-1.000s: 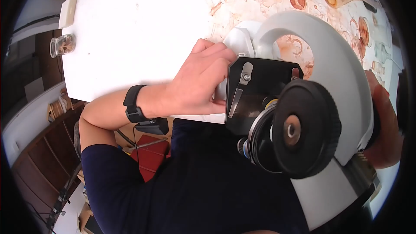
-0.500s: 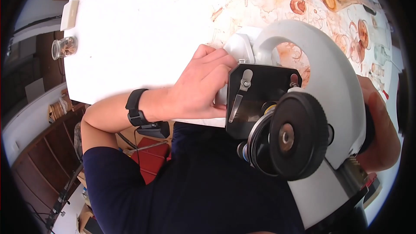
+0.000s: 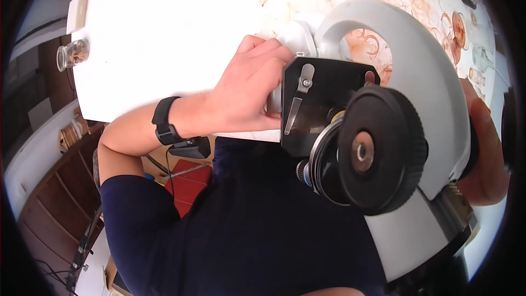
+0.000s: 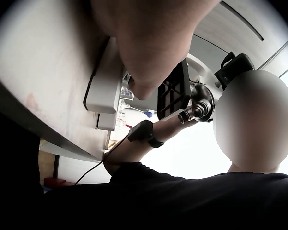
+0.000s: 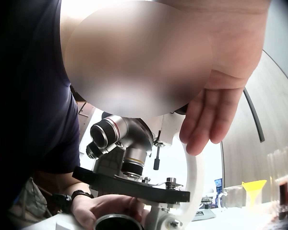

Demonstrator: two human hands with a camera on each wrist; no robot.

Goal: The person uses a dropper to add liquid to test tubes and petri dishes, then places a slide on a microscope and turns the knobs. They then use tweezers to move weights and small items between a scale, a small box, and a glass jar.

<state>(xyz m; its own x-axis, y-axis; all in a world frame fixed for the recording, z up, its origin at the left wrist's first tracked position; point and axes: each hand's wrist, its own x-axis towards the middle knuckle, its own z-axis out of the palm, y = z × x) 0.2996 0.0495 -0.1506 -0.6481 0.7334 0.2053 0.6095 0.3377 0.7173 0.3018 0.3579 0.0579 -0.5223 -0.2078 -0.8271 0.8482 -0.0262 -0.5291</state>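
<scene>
A light-grey microscope with a curved arm (image 3: 433, 87) fills the right half of the head view. Its square black stage (image 3: 323, 104) carries two metal clips. My left hand (image 3: 244, 90) reaches under the stage from the left with bent fingers, gripping the lower part; its fingertips are hidden. In the right wrist view that hand lies close to a round black ring (image 5: 117, 220) below the stage. My right hand (image 3: 485, 148) holds the focus knob on the far side of the arm, its thumb hidden. Its other fingers (image 5: 201, 122) hang fairly straight. A large ridged black knob (image 3: 381, 151) faces the head camera.
Objective lenses (image 5: 105, 132) point down over the stage. Brown stains mark the white table (image 3: 164, 49). A glass jar (image 3: 73, 55) lies near its left edge. Several glass vessels stand along the right side, and a yellow funnel (image 5: 254, 187) shows in the right wrist view.
The head view has shifted slightly, dipping and then coming back. Both hands stay at the same places on the microscope.
</scene>
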